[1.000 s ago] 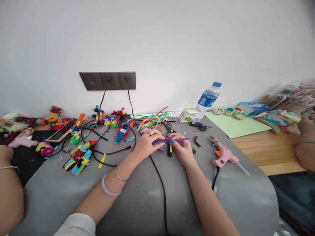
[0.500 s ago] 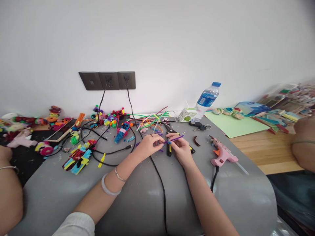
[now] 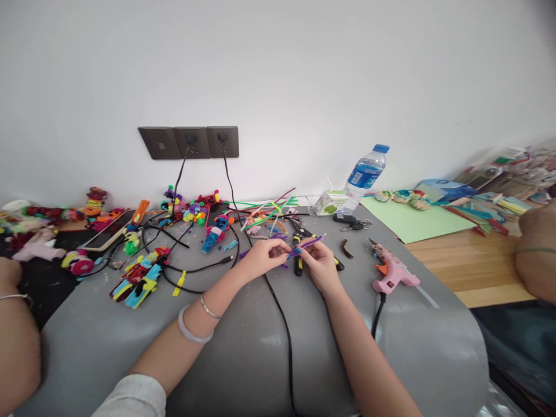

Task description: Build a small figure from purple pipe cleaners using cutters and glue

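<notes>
A purple pipe cleaner (image 3: 313, 241) runs between my two hands over the grey table. My left hand (image 3: 264, 256) pinches it at the left end, thumb and forefinger pressed together. On the right, the thumb and fingers of my right hand (image 3: 320, 263) close on the same pipe cleaner, and its tip sticks out past them. Below and behind my hands lie black-and-yellow pliers (image 3: 298, 266), partly hidden by my right hand. More purple pipe cleaners (image 3: 278, 236) lie just behind my left hand. How the strands join between the fingertips is too small to tell.
A pink glue gun (image 3: 395, 278) lies at right. Behind stand a juice box (image 3: 330, 202) and a water bottle (image 3: 365, 176), with keys (image 3: 358, 225) near them. Pipe-cleaner figures (image 3: 143, 278) and black cables (image 3: 284, 324) spread leftward. Another person's arm (image 3: 536, 249) shows at each side.
My hands stay nearly in place, still pinching the purple pipe cleaner. The strand's right end has tilted up slightly, and my fingers have shifted a little. The objects around are unchanged.
</notes>
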### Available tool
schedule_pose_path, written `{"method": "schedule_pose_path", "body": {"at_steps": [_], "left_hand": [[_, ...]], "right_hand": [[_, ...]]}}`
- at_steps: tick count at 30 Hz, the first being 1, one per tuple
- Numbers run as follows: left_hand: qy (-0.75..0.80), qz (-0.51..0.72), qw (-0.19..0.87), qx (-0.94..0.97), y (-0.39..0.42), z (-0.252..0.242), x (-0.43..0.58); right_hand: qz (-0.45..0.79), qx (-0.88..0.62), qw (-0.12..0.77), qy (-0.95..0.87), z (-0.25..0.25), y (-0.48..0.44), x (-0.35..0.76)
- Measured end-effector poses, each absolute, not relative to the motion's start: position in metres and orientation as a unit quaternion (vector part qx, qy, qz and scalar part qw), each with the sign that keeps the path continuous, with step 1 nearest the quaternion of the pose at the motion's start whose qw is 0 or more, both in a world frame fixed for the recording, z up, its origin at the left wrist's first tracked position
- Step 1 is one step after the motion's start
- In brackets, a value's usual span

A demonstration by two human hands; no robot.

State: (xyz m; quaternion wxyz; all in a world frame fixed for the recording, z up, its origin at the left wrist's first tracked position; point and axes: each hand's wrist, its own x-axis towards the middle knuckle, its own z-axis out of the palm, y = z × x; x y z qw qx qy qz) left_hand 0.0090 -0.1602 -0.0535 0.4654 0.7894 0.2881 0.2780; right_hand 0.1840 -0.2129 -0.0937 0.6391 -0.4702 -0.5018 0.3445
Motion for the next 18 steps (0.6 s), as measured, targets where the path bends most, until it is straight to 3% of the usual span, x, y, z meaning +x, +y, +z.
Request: {"method": "schedule_pose_path", "body": {"at_steps": [18], "left_hand": [[0.296,0.316,0.491,0.756,-0.1536,-0.0584,0.0083]], "right_hand": [[0.353,-0.476,0.628,-0.505,-0.0895,-0.2132,0.1812]]}}
